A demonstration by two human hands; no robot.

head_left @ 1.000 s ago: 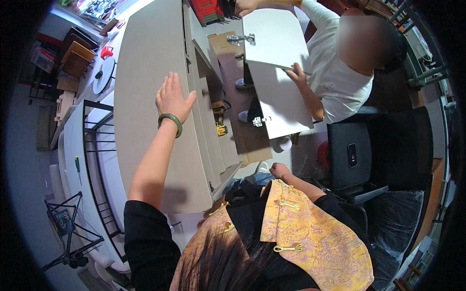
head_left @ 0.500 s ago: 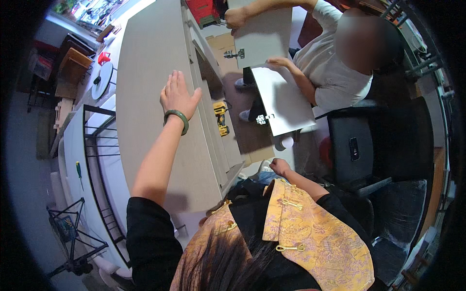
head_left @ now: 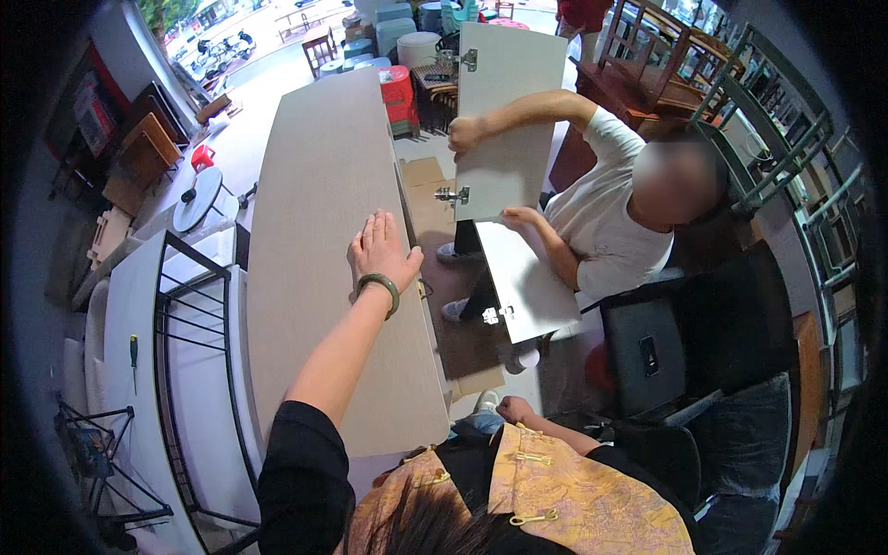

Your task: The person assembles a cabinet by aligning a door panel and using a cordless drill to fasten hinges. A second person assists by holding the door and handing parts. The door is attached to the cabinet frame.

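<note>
The cabinet (head_left: 319, 176) stands directly ahead. Left hand (head_left: 383, 254) remains flat on its top, fingers slightly spread; right hand (head_left: 516, 408) is curled near the lap. Since a second ago, the co-worker's (head_left: 606, 217) upper panel (head_left: 513, 79) has turned, showing two hinges. The lower panel (head_left: 532, 277) and black chair (head_left: 638, 361) crowd the right side.

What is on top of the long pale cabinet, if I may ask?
On the cabinet, the person's left hand appears laid palm down, with a green bangle at its wrist. The patches of surface behind that hand and forearm are covered and cannot be seen.
</note>
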